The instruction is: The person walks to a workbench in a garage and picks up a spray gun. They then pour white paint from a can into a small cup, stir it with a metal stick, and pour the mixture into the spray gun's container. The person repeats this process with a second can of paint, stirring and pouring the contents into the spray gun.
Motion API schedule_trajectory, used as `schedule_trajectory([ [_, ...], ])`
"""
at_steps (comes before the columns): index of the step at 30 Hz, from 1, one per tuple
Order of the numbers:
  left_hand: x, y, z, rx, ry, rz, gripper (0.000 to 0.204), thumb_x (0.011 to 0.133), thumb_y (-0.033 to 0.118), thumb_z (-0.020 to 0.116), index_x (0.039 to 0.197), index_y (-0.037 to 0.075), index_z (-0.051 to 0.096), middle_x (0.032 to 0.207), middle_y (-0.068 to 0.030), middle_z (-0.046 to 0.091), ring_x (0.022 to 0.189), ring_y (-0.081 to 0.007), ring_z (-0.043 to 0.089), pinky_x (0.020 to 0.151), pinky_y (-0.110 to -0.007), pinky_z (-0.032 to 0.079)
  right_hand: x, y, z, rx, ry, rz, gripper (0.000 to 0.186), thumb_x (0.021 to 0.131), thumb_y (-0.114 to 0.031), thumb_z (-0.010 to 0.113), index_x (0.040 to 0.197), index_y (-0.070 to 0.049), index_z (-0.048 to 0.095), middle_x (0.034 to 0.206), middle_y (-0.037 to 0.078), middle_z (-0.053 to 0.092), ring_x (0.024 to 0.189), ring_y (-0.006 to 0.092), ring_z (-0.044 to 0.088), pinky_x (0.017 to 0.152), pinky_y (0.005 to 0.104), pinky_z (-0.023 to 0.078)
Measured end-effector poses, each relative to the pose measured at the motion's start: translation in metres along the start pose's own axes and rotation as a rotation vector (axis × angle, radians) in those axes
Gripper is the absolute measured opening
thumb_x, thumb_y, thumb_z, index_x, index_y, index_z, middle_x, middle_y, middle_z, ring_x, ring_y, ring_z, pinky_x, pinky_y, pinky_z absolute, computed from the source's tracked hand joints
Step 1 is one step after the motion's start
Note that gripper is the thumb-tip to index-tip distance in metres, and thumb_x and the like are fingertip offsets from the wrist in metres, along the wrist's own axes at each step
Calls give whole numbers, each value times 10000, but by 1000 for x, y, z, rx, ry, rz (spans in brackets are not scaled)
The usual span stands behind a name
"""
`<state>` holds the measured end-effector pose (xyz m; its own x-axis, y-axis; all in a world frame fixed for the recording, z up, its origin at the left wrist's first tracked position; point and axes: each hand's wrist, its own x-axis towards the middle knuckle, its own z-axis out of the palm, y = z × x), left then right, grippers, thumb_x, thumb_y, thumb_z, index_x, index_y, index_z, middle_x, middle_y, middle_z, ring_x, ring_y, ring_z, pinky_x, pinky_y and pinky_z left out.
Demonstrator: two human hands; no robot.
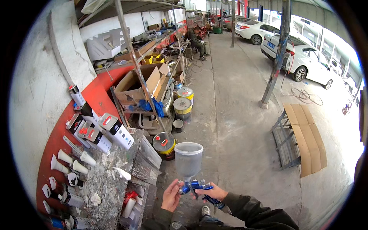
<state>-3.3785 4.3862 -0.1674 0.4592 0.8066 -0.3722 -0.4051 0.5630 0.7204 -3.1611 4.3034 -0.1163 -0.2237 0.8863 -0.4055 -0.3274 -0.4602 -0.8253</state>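
Observation:
In front of me is a blue spray gun [196, 186], held upright with a translucent plastic cup [188, 163] on top. My right hand [216, 191] is wrapped round its handle, and a blue fitting shows below that hand. At the gun's front end, the thumb and fingertips of my left hand [171, 195] pinch the nozzle area. The cup has a pale lid; whether any liquid is inside, I cannot tell.
A paint-spattered bench [109, 191] stands at my left, with rectangular metal cans [117, 130] and white plastic cups [79, 167]. Paint drums [164, 145] line the shelving. Cardboard covers a metal stand [306, 138] at right, near a post [276, 57]. A person [198, 42] sits farther off; white cars [299, 53] are parked.

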Motion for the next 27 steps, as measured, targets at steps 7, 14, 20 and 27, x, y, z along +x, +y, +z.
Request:
schedule_trajectory([
  [7,17,12,-21,150,-202,-283,179,1015,121,570,1139,6,627,1074,-88,656,961,-181,652,835,-330,571,8,-5,-25,-4,-50,-32,322,959,-278,674,1198,-63,676,1019,31,728,890,102,671,555,253,520],
  [14,25,11,11,-22,-147,26,201,1012,140,579,1186,43,607,1188,-77,648,1102,-190,628,874,-367,560,13,-9,-36,44,-62,-75,355,942,-309,696,1189,-55,671,1042,37,727,894,101,671,535,253,520],
  [20,36,19,-24,251,-125,-325,235,1024,180,567,1210,41,599,1148,-81,655,1034,-183,644,858,-352,560,17,-9,-32,1,-81,-88,352,943,-315,694,1177,-53,683,1038,36,727,894,105,672,540,253,524],
  [27,5,33,19,302,-94,-95,328,1037,298,543,1209,23,597,947,-55,672,862,-159,666,796,-319,577,17,-10,-37,-7,-130,-73,354,946,-328,690,1178,-60,685,1030,28,725,894,95,668,560,253,524],
])
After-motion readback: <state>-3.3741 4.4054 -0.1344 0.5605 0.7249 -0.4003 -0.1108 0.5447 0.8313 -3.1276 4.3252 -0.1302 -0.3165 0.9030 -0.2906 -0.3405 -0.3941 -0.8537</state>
